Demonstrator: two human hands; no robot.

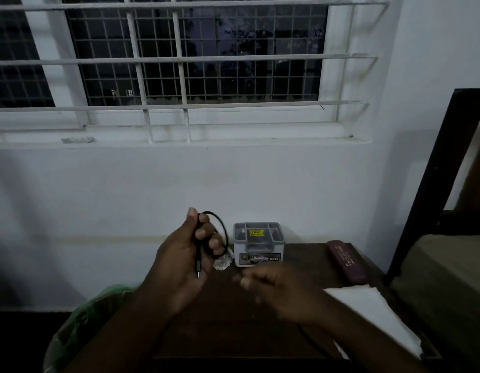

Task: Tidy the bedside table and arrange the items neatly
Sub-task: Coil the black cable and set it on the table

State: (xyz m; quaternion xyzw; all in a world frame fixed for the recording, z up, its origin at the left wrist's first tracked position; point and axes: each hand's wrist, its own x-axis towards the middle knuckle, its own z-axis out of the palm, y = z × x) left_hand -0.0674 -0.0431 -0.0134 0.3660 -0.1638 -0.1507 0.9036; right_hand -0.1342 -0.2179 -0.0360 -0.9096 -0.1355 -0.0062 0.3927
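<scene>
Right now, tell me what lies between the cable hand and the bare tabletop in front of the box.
The left hand holds the cable above the table. A crumpled wrapper lies just below it, left of the box, and the blurred right hand hovers over the middle.

the word "opel" reads in white on the front label of a small grey lidded box (257, 244) standing at the back of the tabletop (233, 327); a yellow sticker on its lid is too blurred to read. gold lettering on a maroon case (346, 261) nearby looks like "optocals", uncertainly.
</scene>
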